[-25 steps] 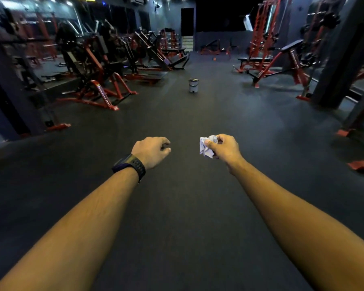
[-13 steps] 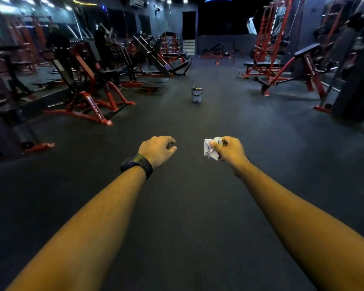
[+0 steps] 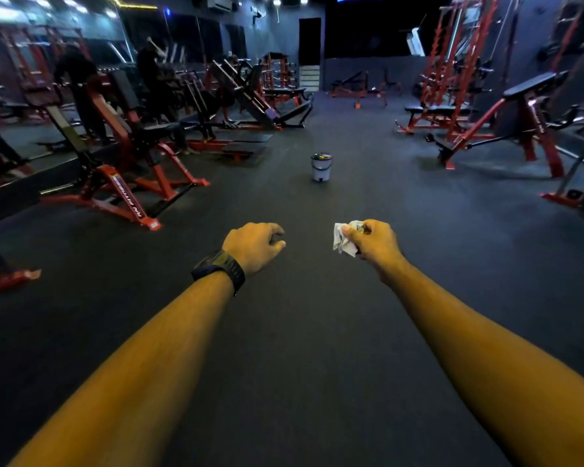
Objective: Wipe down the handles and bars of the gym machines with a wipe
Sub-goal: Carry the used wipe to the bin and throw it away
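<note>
Both my arms reach forward over the dark rubber floor of a gym aisle. My right hand (image 3: 371,242) pinches a crumpled white wipe (image 3: 343,242) between thumb and fingers. My left hand (image 3: 255,246), with a black watch on its wrist, is loosely curled and holds nothing. Red and black gym machines (image 3: 125,153) line the left side, and red benches and racks (image 3: 506,123) stand on the right. Neither hand touches any machine.
A small white bin (image 3: 321,166) stands on the floor straight ahead in the middle of the aisle. A mirror wall runs along the left, with a person (image 3: 81,96) by the machines there. A red machine foot (image 3: 11,281) juts in at the near left.
The view has moved forward along the aisle and turned slightly left; the bin and machines appear nearer. Both hands keep their pose, and the wipe stays in the right hand.
</note>
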{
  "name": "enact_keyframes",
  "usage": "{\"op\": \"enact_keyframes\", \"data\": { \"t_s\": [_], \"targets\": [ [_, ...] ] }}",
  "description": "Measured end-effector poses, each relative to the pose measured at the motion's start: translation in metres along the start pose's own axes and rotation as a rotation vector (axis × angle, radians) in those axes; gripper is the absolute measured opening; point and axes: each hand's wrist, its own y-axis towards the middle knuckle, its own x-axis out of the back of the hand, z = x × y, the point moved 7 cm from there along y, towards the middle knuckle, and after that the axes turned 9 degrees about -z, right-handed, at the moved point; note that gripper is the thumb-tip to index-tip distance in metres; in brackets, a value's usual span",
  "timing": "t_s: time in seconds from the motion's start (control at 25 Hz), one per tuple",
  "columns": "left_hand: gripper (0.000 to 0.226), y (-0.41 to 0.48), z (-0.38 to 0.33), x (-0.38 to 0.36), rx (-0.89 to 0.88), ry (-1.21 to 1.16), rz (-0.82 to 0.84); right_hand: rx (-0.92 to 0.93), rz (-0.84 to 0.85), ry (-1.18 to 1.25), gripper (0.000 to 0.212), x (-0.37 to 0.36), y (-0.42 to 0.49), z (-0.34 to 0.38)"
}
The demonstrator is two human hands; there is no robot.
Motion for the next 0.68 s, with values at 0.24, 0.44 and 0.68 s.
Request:
{"op": "enact_keyframes", "data": {
  "t_s": [0.24,0.44,0.68],
  "targets": [
    [0.039,0.254,0.072,-0.073,0.003,-0.016,-0.011,0.042,0.008,-0.014,0.037,-0.111,0.246,-0.02],
    [0.038,0.476,0.122,-0.1,0.006,-0.039,0.012,0.008,-0.004,-0.035,0.025,-0.186,0.447,-0.014],
    [0.038,0.722,0.151,-0.165,-0.073,-0.005,0.012,-0.014,-0.053,0.022,0.02,-0.261,0.687,-0.045]
  ]
}}
